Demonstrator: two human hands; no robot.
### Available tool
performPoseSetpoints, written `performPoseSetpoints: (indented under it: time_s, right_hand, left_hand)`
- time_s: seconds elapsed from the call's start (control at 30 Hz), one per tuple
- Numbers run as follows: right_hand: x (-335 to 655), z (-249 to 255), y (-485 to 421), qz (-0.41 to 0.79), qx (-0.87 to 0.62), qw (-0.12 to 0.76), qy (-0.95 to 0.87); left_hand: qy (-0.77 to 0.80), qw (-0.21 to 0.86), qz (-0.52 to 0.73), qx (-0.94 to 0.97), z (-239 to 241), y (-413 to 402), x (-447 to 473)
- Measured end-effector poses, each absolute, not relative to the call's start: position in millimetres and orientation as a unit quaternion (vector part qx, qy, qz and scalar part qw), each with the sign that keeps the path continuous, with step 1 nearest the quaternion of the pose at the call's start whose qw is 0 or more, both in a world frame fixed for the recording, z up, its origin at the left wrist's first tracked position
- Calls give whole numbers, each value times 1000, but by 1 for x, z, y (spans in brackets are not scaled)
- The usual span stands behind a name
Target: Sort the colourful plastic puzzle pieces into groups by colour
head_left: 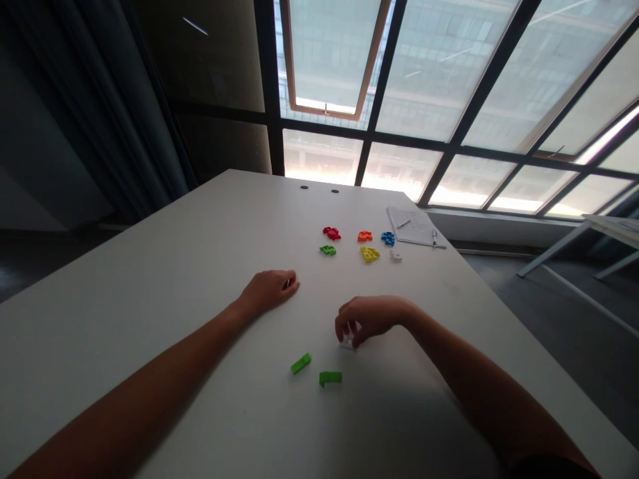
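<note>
My right hand (367,318) reaches down over the table, its thumb and fingers closed on a small white block (348,343) at the tabletop. Part of that block is hidden by the fingers. Just nearer to me lie two loose green blocks: a straight-looking one (301,363) set at a slant, and a bent one (330,378). My left hand (272,291) rests on the table to the left with its fingers curled; whether anything sits inside them is hidden.
Beyond my hands are small piles of blocks: red (332,233), green (328,250), orange (365,236), yellow (370,254), blue (388,238) and white (396,255). Paper sheets (414,228) with pens lie at the right edge of the white table (210,246).
</note>
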State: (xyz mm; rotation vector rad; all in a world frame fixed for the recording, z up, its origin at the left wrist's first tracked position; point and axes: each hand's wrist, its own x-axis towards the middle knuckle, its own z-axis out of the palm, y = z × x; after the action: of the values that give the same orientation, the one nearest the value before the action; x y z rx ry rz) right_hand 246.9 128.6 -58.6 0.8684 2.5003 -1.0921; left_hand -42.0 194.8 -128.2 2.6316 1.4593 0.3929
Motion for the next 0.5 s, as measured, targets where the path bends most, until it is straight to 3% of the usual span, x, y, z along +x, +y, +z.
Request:
performPoseSetpoints:
  time_s: [0.27, 0.5]
  right_hand:
    - [335, -77, 184, -405, 491, 42, 771]
    - [409, -92, 199, -340, 603, -63, 719]
  left_hand:
    - [479, 59, 131, 866, -127, 195, -41]
    - [485, 56, 127, 863, -126, 194, -41]
